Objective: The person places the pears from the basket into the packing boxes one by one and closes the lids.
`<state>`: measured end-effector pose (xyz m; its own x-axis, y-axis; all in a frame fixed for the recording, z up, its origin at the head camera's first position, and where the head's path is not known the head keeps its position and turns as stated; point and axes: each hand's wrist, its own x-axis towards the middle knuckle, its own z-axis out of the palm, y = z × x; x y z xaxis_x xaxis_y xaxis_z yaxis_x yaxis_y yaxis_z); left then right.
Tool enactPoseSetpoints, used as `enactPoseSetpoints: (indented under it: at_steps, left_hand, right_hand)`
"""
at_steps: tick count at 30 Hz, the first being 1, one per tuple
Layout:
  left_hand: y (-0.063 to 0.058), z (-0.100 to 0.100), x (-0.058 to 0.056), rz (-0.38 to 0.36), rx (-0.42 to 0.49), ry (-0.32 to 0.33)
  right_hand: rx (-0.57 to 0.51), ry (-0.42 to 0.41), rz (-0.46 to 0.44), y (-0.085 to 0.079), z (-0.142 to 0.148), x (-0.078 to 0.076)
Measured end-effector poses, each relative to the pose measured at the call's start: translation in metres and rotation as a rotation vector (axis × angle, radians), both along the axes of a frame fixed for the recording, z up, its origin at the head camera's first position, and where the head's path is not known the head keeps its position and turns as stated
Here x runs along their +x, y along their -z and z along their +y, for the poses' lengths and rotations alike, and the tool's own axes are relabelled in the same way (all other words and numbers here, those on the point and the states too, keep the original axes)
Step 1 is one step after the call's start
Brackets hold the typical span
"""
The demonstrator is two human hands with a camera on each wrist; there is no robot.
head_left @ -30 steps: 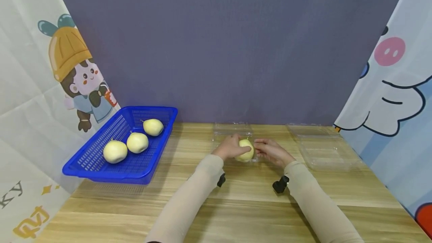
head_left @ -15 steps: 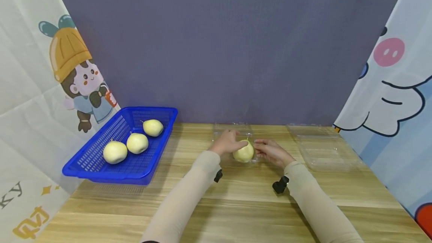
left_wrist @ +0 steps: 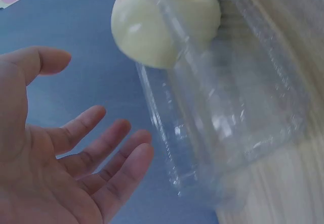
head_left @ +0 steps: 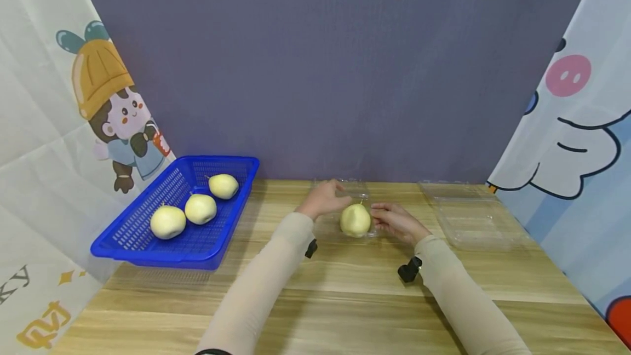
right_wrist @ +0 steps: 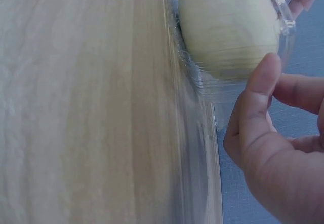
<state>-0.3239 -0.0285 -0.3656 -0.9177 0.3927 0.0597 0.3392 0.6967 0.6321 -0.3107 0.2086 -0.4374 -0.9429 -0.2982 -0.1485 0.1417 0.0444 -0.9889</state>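
A pale yellow pear (head_left: 355,220) sits at the right end of a clear plastic clamshell box (left_wrist: 223,127), its stem upward in the head view. The box's raised lid (head_left: 356,187) stands at the far side. My left hand (head_left: 321,200) is off the pear, above the box's left part; the left wrist view shows its fingers (left_wrist: 124,171) spread and holding nothing. At the box's right end, my right hand (head_left: 398,222) pinches the rim between thumb (right_wrist: 264,74) and fingers, close beside the pear.
At left, a blue plastic basket (head_left: 217,248) holds three more pears (head_left: 201,209). Another clear clamshell box (head_left: 475,226) lies opened at right on the wooden table (head_left: 374,311). A grey backdrop (head_left: 335,70) rises behind the table's far edge.
My left hand has let go of the pear and drawn away to the left and up. The pear has settled slightly leftward in the box. My right hand has stayed in place.
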Motion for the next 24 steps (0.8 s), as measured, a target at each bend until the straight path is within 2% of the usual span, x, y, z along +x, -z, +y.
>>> enactPoseSetpoints:
  at_steps: [5,18,24]
  left_hand:
    - [-0.009,-0.011,-0.003,0.011,0.019,0.004]
    - [-0.031,-0.047,-0.012,0.066,-0.078,-0.098]
    - [-0.036,-0.066,-0.014,0.072,-0.105,-0.133]
  right_hand:
    - [0.006,0.012,-0.001,0.001,0.000,-0.001]
    - [0.012,0.003,0.005,0.001,0.001,-0.001]
    - [0.006,-0.001,0.006,0.001,0.001,-0.001]
